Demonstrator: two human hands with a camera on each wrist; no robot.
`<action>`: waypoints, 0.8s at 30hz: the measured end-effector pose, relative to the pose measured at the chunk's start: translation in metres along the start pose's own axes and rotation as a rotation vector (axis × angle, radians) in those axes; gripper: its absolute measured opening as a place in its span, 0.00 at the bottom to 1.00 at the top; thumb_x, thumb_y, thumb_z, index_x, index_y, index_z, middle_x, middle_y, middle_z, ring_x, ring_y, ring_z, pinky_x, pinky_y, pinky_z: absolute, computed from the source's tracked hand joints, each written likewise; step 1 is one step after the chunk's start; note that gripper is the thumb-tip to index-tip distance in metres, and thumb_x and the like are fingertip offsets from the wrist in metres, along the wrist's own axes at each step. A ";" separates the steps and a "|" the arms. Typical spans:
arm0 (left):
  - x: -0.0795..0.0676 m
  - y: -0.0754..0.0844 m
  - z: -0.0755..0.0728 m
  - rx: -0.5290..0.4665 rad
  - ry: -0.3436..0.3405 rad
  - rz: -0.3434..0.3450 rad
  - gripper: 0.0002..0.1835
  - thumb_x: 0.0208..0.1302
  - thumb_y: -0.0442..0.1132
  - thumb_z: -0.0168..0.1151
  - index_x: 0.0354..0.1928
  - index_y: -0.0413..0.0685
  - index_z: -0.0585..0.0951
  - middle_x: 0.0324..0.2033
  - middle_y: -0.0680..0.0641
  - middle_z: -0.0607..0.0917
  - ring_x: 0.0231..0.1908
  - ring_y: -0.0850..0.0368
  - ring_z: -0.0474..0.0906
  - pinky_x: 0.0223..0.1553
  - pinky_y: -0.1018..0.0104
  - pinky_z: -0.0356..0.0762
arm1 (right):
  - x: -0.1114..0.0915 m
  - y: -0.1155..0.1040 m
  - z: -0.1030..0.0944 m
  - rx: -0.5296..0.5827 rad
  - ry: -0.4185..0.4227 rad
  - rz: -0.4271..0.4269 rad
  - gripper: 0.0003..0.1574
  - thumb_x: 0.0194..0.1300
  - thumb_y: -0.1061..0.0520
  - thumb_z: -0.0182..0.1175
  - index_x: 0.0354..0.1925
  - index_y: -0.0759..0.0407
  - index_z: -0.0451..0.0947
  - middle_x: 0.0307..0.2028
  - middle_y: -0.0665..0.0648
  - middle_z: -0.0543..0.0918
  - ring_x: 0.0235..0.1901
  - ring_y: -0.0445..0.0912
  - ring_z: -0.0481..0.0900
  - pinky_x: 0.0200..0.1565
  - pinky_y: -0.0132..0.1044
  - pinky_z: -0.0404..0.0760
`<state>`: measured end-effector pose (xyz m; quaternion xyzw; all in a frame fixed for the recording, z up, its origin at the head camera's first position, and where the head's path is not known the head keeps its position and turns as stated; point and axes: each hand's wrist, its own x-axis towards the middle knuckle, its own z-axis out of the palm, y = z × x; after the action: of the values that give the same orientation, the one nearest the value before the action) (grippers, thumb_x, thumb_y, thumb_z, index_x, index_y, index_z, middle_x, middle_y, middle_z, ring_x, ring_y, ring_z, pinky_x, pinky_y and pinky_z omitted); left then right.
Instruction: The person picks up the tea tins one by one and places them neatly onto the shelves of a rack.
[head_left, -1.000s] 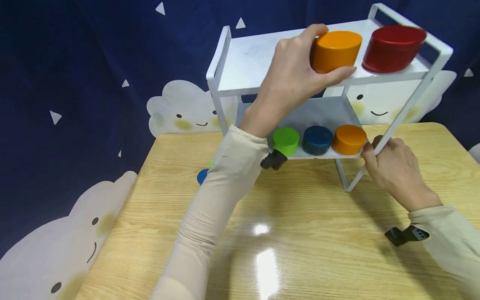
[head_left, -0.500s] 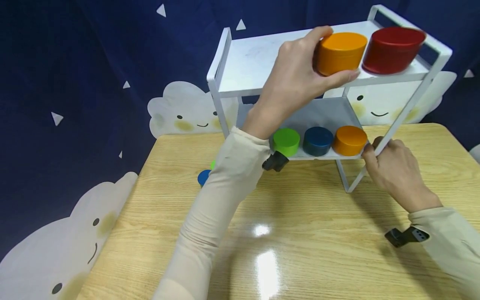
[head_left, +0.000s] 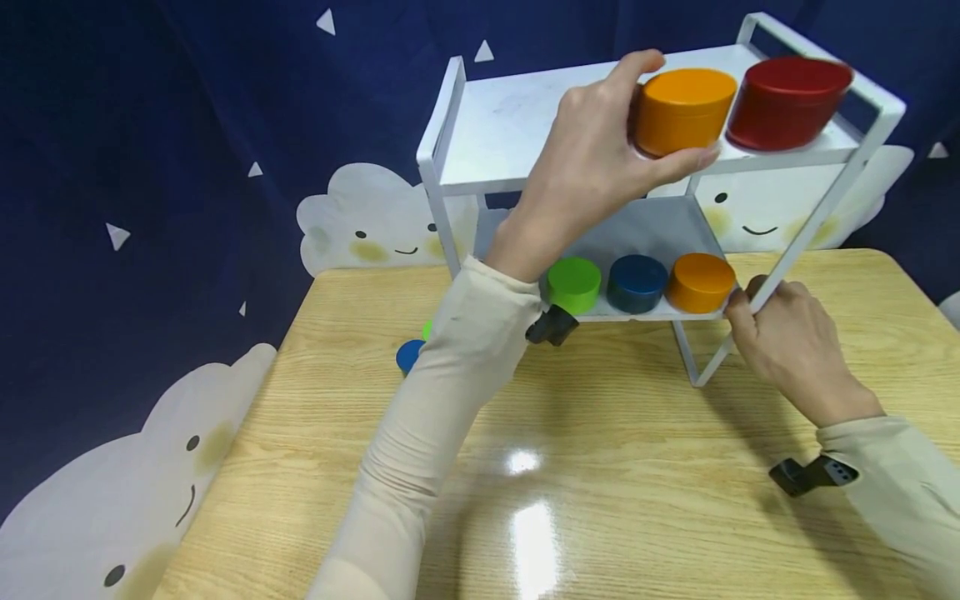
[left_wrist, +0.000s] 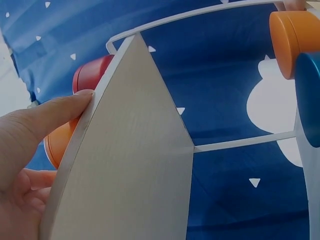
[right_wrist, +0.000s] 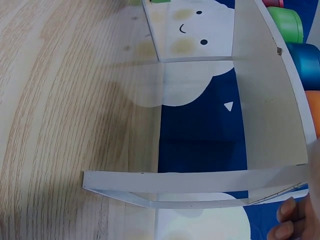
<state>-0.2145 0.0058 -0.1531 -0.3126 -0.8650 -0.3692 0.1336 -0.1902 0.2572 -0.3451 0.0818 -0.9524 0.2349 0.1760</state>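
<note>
My left hand (head_left: 592, 167) holds an orange round tin (head_left: 682, 117) on the top shelf of a white two-tier rack (head_left: 517, 125), the thumb along its front and a finger behind its left side. In the left wrist view, the thumb lies against the shelf edge, with the orange tin (left_wrist: 59, 144) partly hidden behind the board. Close to its right sits a larger dark red tin (head_left: 791, 104). My right hand (head_left: 798, 342) grips the rack's right front upright by the lower shelf; curled fingertips (right_wrist: 285, 230) show in the right wrist view.
Along the lower shelf stand a green tin (head_left: 573, 285), a blue tin (head_left: 637, 283) and an orange tin (head_left: 701, 283). A red one (right_wrist: 275, 2) shows past the green in the right wrist view. A blue piece (head_left: 408, 356) lies on the wooden table (head_left: 600, 500), partly behind my left sleeve.
My left hand has moved slightly right with the orange tin, bringing it closer to the red tin. In the last half second it has barely shifted. The right hand keeps its grip.
</note>
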 end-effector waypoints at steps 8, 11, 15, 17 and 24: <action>-0.001 0.000 -0.001 0.002 0.008 -0.010 0.46 0.54 0.50 0.72 0.69 0.39 0.62 0.59 0.45 0.77 0.50 0.61 0.78 0.48 0.82 0.70 | 0.001 -0.001 0.001 -0.001 0.009 -0.027 0.31 0.74 0.47 0.33 0.17 0.59 0.64 0.16 0.58 0.66 0.19 0.55 0.65 0.19 0.43 0.59; -0.001 0.000 -0.001 0.009 0.012 -0.016 0.47 0.53 0.50 0.73 0.69 0.39 0.61 0.59 0.45 0.77 0.51 0.61 0.78 0.48 0.82 0.70 | 0.001 -0.001 0.001 0.002 0.009 -0.030 0.31 0.74 0.47 0.33 0.17 0.59 0.63 0.15 0.58 0.65 0.17 0.55 0.64 0.18 0.42 0.58; -0.002 0.000 -0.002 0.049 0.011 -0.027 0.48 0.52 0.51 0.73 0.70 0.39 0.61 0.59 0.45 0.77 0.51 0.61 0.78 0.49 0.83 0.69 | 0.001 -0.001 0.002 0.006 0.006 -0.019 0.31 0.73 0.47 0.34 0.17 0.59 0.64 0.16 0.58 0.66 0.19 0.56 0.65 0.18 0.43 0.59; -0.003 0.001 -0.003 0.078 0.014 -0.037 0.48 0.51 0.51 0.74 0.70 0.39 0.62 0.59 0.46 0.77 0.52 0.61 0.77 0.50 0.83 0.68 | 0.001 -0.001 0.002 0.005 0.004 -0.014 0.30 0.73 0.47 0.34 0.17 0.59 0.64 0.16 0.58 0.66 0.20 0.57 0.66 0.19 0.44 0.59; -0.021 0.004 -0.004 0.154 0.080 -0.031 0.45 0.53 0.51 0.73 0.68 0.38 0.64 0.60 0.43 0.76 0.58 0.57 0.74 0.56 0.81 0.65 | 0.001 0.000 0.001 0.008 -0.001 -0.009 0.31 0.73 0.47 0.33 0.17 0.59 0.63 0.16 0.58 0.66 0.18 0.56 0.64 0.19 0.43 0.58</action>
<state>-0.1962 -0.0039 -0.1581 -0.2731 -0.8895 -0.3156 0.1861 -0.1911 0.2563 -0.3458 0.0871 -0.9512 0.2377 0.1762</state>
